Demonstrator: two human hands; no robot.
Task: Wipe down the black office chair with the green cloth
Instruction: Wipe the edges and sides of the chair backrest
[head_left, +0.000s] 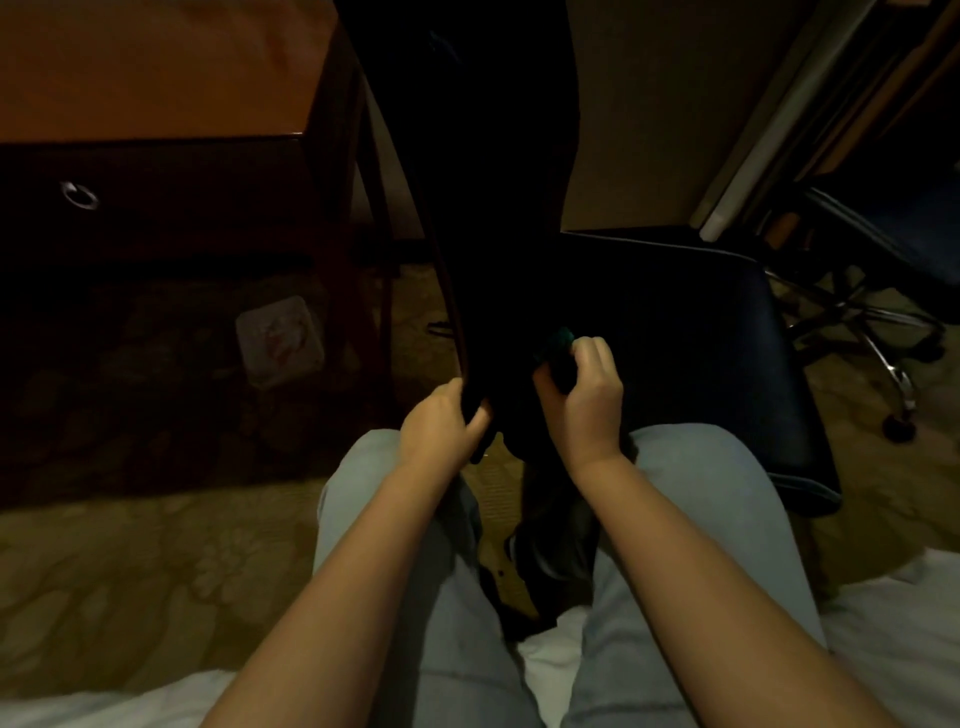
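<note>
Dim room: green cloth (564, 340) clutched in right hand (584, 400), chair edge (460, 332) in left hand (441, 423).

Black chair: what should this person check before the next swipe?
1. The right hand holds the green cloth: ok, gripped.
2. The left hand steadies the chair back: ok, it grips the lower edge.
3. The cloth touches the chair back: cannot tell, too dark.
4. Enough light to spot dirt: not ok, dim.
5. The other chair stays out of the way: ok, it stands apart to the right.
</note>
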